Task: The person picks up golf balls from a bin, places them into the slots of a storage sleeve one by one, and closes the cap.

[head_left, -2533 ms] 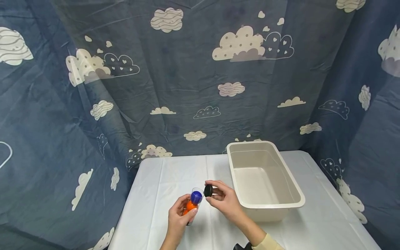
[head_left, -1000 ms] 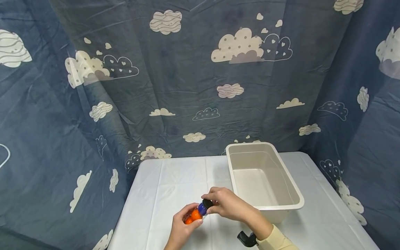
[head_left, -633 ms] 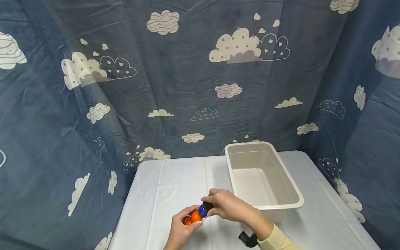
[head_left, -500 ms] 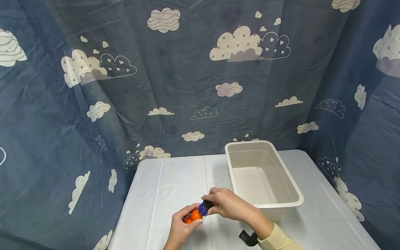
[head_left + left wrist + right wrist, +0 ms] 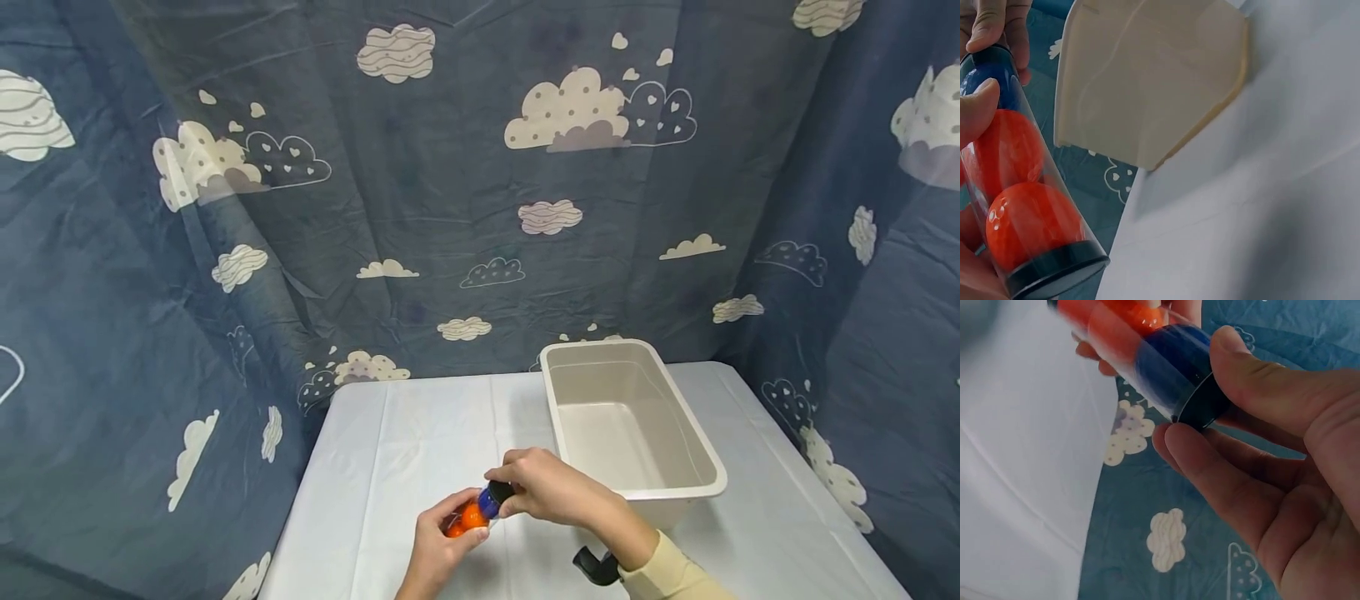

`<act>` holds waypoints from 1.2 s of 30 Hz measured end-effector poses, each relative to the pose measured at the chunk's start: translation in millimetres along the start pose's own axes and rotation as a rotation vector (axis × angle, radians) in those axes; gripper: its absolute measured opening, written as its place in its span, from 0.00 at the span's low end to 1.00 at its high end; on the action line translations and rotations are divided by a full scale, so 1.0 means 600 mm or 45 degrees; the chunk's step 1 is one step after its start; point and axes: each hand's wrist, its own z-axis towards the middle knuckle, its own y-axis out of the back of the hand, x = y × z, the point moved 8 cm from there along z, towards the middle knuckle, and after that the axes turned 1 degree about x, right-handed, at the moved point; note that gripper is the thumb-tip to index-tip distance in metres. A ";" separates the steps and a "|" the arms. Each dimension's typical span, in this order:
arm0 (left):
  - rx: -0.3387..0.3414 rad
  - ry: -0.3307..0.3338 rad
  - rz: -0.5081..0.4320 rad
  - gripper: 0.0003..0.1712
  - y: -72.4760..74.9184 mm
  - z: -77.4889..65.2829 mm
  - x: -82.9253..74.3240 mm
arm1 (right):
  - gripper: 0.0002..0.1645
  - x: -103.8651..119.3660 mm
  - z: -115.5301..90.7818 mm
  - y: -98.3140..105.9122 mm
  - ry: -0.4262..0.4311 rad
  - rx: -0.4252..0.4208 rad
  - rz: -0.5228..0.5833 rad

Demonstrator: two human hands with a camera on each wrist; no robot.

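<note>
My left hand (image 5: 438,542) grips a clear tube (image 5: 1054,172) held tilted above the table. Inside are two orange balls (image 5: 1035,225) and a blue ball (image 5: 1169,359) at the upper end. A black end cap (image 5: 1057,272) covers the lower end. At the other end, my right hand (image 5: 555,493) pinches a black cap (image 5: 1200,406) between thumb and fingers. That cap sits on the tube's mouth, against the blue ball's end; how firmly it is seated I cannot tell. In the left wrist view, the left thumb lies along the tube beside the blue ball.
A beige plastic bin (image 5: 716,487) stands on the right half of the table, just beyond the right hand. White cloth covers the table (image 5: 427,433). Dark blue cloud-patterned curtains (image 5: 450,167) hang behind and at both sides. A black curved piece (image 5: 596,567) is at the right wrist.
Earlier the right hand held the black cap apart from the tube's mouth. Since then cap and tube have come together, and both hands lowered slightly. Over the last half second they barely moved.
</note>
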 end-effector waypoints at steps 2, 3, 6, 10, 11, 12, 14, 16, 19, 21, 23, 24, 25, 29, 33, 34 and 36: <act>-0.001 -0.004 0.009 0.26 -0.002 0.004 0.000 | 0.26 -0.001 0.000 0.004 -0.012 -0.034 0.015; -0.004 -0.011 0.006 0.27 -0.002 0.006 0.000 | 0.26 -0.001 0.001 0.006 -0.013 -0.053 0.020; -0.035 -0.036 0.036 0.30 0.000 0.013 0.000 | 0.27 0.003 0.006 0.010 0.005 -0.117 0.003; -0.035 -0.077 0.094 0.34 0.000 0.023 0.007 | 0.30 0.003 0.002 0.012 -0.017 -0.161 -0.028; -0.037 -0.079 0.103 0.34 0.001 0.027 0.011 | 0.30 0.000 -0.002 0.013 -0.034 -0.169 -0.035; -0.039 -0.080 0.102 0.34 0.002 0.030 0.014 | 0.31 -0.002 -0.005 0.015 -0.052 -0.178 -0.039; -0.062 -0.069 0.084 0.34 0.007 0.039 0.022 | 0.31 -0.007 -0.012 0.023 -0.084 -0.203 -0.050; -0.105 -0.051 0.063 0.34 0.015 0.050 0.031 | 0.30 -0.012 -0.020 0.030 -0.107 -0.224 -0.070; -0.190 -0.019 0.076 0.35 0.027 0.065 0.043 | 0.29 -0.019 -0.031 0.040 -0.132 -0.244 -0.091; -0.249 0.004 0.117 0.35 0.033 0.073 0.045 | 0.29 -0.025 -0.038 0.041 -0.150 -0.242 -0.103; -0.289 0.027 0.156 0.34 0.036 0.078 0.040 | 0.28 -0.030 -0.045 0.040 -0.169 -0.232 -0.102; -0.299 0.041 0.174 0.33 0.037 0.079 0.036 | 0.28 -0.032 -0.048 0.038 -0.177 -0.225 -0.101; -0.300 0.050 0.183 0.32 0.037 0.080 0.032 | 0.27 -0.034 -0.052 0.035 -0.185 -0.218 -0.102; -0.270 0.092 0.213 0.30 0.035 0.081 0.054 | 0.27 -0.039 -0.064 0.024 -0.181 -0.221 -0.094; -0.268 0.116 0.231 0.32 0.038 0.083 0.116 | 0.27 -0.038 -0.075 0.020 -0.158 -0.249 -0.087; -0.269 0.114 0.230 0.32 0.038 0.084 0.130 | 0.26 -0.037 -0.077 0.021 -0.154 -0.257 -0.085; -0.264 0.116 0.220 0.33 0.036 0.084 0.134 | 0.26 -0.035 -0.081 0.023 -0.141 -0.276 -0.088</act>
